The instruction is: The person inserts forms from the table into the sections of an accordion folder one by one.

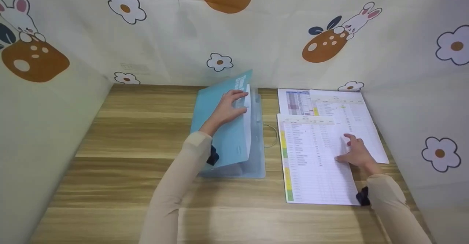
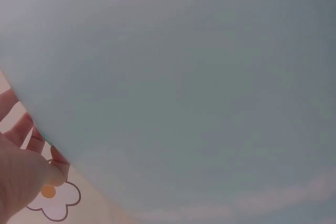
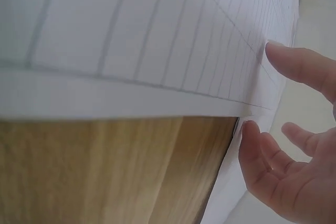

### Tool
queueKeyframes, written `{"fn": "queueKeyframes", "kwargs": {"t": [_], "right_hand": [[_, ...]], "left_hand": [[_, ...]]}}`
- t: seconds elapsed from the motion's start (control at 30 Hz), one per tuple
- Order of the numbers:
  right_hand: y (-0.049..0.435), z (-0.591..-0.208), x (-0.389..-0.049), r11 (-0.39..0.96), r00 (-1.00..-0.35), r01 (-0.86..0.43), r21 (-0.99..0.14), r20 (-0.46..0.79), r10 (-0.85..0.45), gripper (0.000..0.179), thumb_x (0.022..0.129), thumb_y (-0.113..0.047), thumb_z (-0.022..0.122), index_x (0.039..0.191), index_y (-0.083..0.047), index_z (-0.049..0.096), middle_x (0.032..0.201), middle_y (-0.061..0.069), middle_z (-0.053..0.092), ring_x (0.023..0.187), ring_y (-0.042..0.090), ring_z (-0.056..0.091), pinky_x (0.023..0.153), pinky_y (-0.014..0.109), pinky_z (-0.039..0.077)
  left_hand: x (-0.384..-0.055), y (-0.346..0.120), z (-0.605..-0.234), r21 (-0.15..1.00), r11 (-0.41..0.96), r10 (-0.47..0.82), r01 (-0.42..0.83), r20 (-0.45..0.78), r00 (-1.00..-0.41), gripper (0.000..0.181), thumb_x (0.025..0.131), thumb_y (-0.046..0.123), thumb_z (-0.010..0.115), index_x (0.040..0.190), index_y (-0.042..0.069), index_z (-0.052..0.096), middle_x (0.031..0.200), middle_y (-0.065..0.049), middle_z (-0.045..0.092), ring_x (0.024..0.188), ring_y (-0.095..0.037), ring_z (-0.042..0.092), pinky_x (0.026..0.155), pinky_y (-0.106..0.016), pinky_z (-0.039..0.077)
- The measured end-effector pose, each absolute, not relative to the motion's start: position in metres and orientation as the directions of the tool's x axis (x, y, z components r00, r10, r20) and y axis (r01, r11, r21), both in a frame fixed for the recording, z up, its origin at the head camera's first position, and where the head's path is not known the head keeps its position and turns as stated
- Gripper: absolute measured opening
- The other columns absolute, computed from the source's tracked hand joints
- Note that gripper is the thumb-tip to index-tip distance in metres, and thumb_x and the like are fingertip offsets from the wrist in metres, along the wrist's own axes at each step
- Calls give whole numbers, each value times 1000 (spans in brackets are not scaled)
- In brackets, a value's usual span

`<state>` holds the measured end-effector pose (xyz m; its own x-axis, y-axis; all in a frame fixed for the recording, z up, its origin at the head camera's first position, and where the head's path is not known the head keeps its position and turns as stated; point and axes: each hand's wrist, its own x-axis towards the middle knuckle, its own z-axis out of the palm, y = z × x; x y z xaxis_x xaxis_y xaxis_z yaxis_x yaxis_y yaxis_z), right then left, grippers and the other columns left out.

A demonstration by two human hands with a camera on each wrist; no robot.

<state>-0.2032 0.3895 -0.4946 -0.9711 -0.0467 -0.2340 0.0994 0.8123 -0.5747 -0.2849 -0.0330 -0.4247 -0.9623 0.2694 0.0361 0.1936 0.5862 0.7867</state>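
Note:
A light blue folder [image 1: 220,137] lies partly opened in the middle of the wooden table, its cover raised at a slant over a translucent back. White sheets [image 1: 248,126] show inside. My left hand [image 1: 228,108] holds the cover by its right edge; in the left wrist view, the cover fills most of the picture and hides part of the fingers. To the right lies a printed table sheet [image 1: 311,178] with yellow and green row marks. My right hand [image 1: 357,154] is at its right edge, thumb over the paper, other fingers loosely bent beside the edge.
Behind the front sheet lie two more printed sheets, a left one [image 1: 293,103] and a right one [image 1: 370,134], overlapping. A thin elastic loop [image 1: 275,136] sticks out from the folder's right side. Patterned cloth walls [image 1: 165,46] enclose the table [image 1: 121,163] at the back and sides.

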Motion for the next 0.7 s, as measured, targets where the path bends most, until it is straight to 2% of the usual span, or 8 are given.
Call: {"fn": "queueKeyframes", "kwargs": {"t": [0.4,0.63,0.7], "right_hand": [[381,-495,-203,812,-951,177,-557,-308,-3,90,70,-19,72,134,7,14,116,32,32,100,44,38,83,52,34],[378,-495,-204,803,-958,145,-578,-286,-33,96,68,-14,72,135,9,8,116,35,30,101,46,37,85,54,31],[378,-496,-204,785,-956,152,-601,-290,-37,97,68,-12,72,136,8,6,119,37,27,105,48,34,87,54,29]], "left_hand": [[-285,-33,-424,777,605,261,175,14,-965,50,79,28,58,128,26,47,134,5,32,122,-16,25,96,-42,28],[-287,-33,-425,776,582,294,244,79,-953,48,80,22,57,127,18,49,131,-1,36,119,-19,28,95,-40,29],[-286,-33,-425,773,592,288,228,61,-956,48,80,25,57,127,20,49,132,0,35,120,-17,27,95,-40,29]]}}
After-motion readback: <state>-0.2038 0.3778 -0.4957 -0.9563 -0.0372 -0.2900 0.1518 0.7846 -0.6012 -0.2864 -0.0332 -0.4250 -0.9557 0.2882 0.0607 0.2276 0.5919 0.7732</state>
